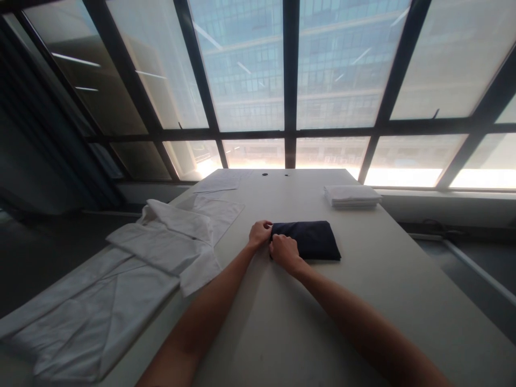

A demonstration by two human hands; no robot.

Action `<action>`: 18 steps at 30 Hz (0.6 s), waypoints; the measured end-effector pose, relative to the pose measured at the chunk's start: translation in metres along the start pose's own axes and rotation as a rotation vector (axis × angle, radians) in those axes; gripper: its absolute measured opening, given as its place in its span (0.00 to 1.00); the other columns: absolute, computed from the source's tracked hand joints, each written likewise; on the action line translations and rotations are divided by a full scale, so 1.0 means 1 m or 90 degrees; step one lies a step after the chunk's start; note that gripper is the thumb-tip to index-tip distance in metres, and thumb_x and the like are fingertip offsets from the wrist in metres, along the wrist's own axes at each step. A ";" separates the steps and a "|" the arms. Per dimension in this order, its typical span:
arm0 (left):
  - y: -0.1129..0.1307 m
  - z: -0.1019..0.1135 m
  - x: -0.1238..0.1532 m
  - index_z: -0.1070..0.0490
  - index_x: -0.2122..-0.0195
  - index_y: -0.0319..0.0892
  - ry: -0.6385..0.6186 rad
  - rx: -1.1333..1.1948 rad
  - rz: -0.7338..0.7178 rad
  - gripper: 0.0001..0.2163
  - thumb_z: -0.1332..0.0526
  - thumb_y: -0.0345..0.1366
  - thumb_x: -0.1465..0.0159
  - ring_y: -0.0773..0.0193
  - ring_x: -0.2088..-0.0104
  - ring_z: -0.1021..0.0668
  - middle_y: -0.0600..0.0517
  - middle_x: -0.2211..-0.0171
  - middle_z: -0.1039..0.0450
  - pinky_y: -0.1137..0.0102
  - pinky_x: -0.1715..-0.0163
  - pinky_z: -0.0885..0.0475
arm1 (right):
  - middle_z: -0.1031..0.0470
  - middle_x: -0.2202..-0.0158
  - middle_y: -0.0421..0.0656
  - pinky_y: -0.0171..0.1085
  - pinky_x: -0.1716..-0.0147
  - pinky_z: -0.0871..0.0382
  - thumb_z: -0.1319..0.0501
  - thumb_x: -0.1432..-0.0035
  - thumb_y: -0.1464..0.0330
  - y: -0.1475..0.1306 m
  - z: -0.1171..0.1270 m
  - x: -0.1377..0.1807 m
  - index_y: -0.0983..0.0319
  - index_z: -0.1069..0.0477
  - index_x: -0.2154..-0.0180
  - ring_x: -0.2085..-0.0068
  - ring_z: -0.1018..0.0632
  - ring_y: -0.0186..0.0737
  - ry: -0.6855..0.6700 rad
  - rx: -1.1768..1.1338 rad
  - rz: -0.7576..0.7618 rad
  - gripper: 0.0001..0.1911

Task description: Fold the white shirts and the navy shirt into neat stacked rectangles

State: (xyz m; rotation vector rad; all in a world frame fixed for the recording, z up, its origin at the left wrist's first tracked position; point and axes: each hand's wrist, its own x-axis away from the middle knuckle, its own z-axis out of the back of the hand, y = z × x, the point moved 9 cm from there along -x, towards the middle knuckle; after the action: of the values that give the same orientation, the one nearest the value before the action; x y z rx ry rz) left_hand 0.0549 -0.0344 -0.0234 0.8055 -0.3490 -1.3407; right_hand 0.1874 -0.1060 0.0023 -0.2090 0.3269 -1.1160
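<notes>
A folded dark navy cloth (312,238) lies flat near the middle of the pale table (282,317). My left hand (260,232) is closed in a pinch on the cloth's far left corner. My right hand (284,251) rests with curled fingers on the cloth's near left edge, gripping it. Both forearms reach in from the bottom of the view.
A pile of white garments (133,269) spreads over the table's left side and hangs past its edge. A small stack of folded white cloths (351,195) sits at the far right. Sheets of paper (217,185) lie at the far left. Large windows stand behind the table.
</notes>
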 end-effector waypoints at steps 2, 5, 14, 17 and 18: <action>0.009 0.010 0.005 0.21 0.54 0.38 0.034 -0.021 -0.029 0.12 0.41 0.29 0.36 0.56 0.54 0.20 0.42 0.56 0.20 0.65 0.50 0.28 | 0.19 0.58 0.50 0.38 0.60 0.32 0.49 0.32 0.64 0.013 0.009 -0.002 0.61 0.24 0.58 0.57 0.19 0.47 0.016 -0.047 0.003 0.16; 0.037 0.014 0.017 0.25 0.47 0.38 0.063 -0.036 -0.096 0.17 0.48 0.27 0.33 0.59 0.43 0.27 0.43 0.46 0.26 0.65 0.39 0.37 | 0.20 0.58 0.47 0.36 0.57 0.34 0.52 0.32 0.67 0.045 0.037 -0.011 0.60 0.24 0.57 0.56 0.21 0.44 0.079 -0.118 -0.009 0.17; 0.098 -0.077 0.075 0.47 0.30 0.43 -0.198 -0.291 -0.350 0.26 0.54 0.44 0.27 0.53 0.30 0.49 0.47 0.29 0.50 0.52 0.33 0.53 | 0.41 0.32 0.52 0.48 0.35 0.54 0.55 0.30 0.64 0.108 0.019 -0.009 0.65 0.39 0.35 0.32 0.43 0.49 0.070 0.025 0.028 0.26; 0.076 -0.071 0.064 0.51 0.29 0.43 -0.216 -0.313 -0.283 0.30 0.55 0.51 0.28 0.52 0.29 0.52 0.47 0.28 0.56 0.51 0.33 0.55 | 0.48 0.30 0.51 0.53 0.34 0.57 0.56 0.29 0.56 0.142 0.009 -0.002 0.64 0.45 0.32 0.30 0.48 0.50 0.039 0.060 -0.025 0.30; 0.068 -0.066 0.058 0.51 0.29 0.42 -0.219 -0.309 -0.256 0.30 0.55 0.52 0.28 0.52 0.29 0.52 0.47 0.28 0.57 0.51 0.33 0.55 | 0.49 0.29 0.52 0.54 0.34 0.57 0.56 0.29 0.55 0.158 0.010 -0.001 0.63 0.46 0.32 0.30 0.48 0.51 0.029 0.062 -0.060 0.31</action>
State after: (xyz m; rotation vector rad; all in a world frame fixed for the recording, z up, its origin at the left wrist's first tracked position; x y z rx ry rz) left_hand 0.1607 -0.0677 -0.0345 0.2384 -0.1161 -1.8538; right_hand 0.3235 -0.0381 -0.0399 -0.1144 0.3054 -1.2275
